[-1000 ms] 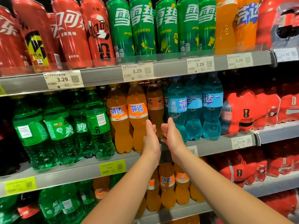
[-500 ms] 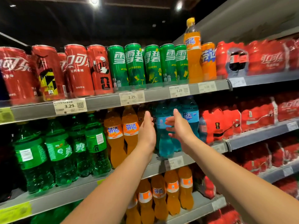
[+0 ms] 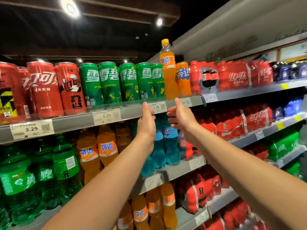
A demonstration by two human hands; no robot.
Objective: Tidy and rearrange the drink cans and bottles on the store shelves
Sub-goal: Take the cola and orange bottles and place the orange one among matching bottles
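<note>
Head view, looking up at store shelves. Two bare forearms raised toward the front edge of the top shelf [image 3: 129,112]. Left hand [image 3: 147,123] open, fingers straight and together, fingertips at the shelf edge beside a price tag [image 3: 157,107]. Right hand [image 3: 180,117] open too, fingers spread a little, fingertips at the same edge, just right of the tag. Both hands empty, palms facing each other with a gap between, touching no drink.

On the top shelf, left to right: red cans [image 3: 44,90], green cans [image 3: 109,82], one tall orange bottle [image 3: 168,72] with a yellow cap, standing upright between the green cans and an orange can [image 3: 182,78]. Orange bottle directly above the gap between the hands, taller than every can around it. Further right, red shrink-wrapped packs [image 3: 232,78].

On the next shelf down: green bottles [image 3: 64,165] at left, then orange bottles [image 3: 106,148], then blue bottles [image 3: 169,141] partly hidden behind the hands, then more red packs. On the lowest shelf seen, more orange bottles and red packs. Right side of the frame blurred. Dark ceiling with round lights [image 3: 70,7] above.
</note>
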